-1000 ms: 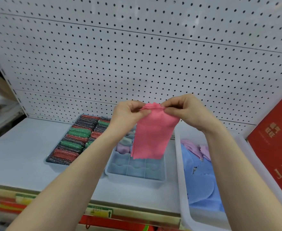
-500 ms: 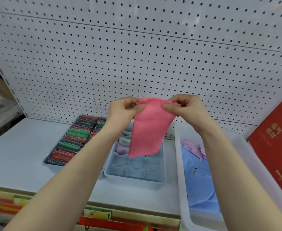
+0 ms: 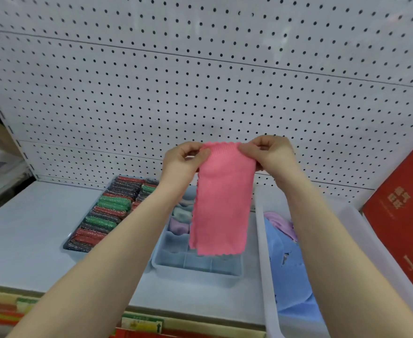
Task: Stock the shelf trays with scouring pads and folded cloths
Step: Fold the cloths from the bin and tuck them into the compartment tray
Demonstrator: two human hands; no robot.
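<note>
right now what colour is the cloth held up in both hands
Pink cloth, scalloped edges, seen in the head view.

Two bare forearms, entering from the bottom edge | no sleeves, uncovered to the frame edge | left hand (image 3: 181, 164) bare, no rings, watch or glove | right hand (image 3: 271, 154) bare, no rings, watch or glove | fingernails short, unpainted

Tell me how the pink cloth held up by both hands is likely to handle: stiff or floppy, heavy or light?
Probably floppy: the pink cloth hangs straight down from the left hand and right hand, which pinch only its top edge. Likely light, since fingertip pinches seem enough to carry it. Its knit-looking surface suggests it is not slippery.
</note>
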